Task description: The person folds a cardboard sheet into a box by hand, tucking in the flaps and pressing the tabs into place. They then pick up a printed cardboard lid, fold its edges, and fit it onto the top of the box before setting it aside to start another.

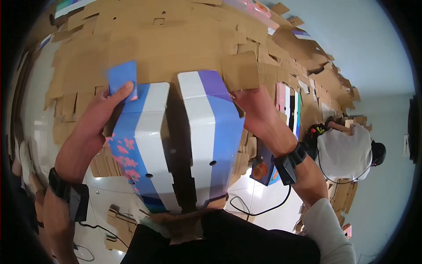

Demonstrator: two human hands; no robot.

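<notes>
A printed cardboard box [200, 132] in blue, white and purple stands before me, with pink flowers on its left side and a dark gap between its two long top panels. My left hand [115, 102] grips a blue flap at the box's far left corner, thumb on top, fingers behind it. At the far right corner my right hand [251, 105] is against a plain brown flap [241, 70]; its fingers are mostly hidden behind the box and flap.
Flattened brown cardboard [145, 44] covers the area beyond the box. Printed pieces [288, 103] lie to the right. A person in a white shirt [345, 152] is farther right. Black cables [263, 213] run from both wrist devices.
</notes>
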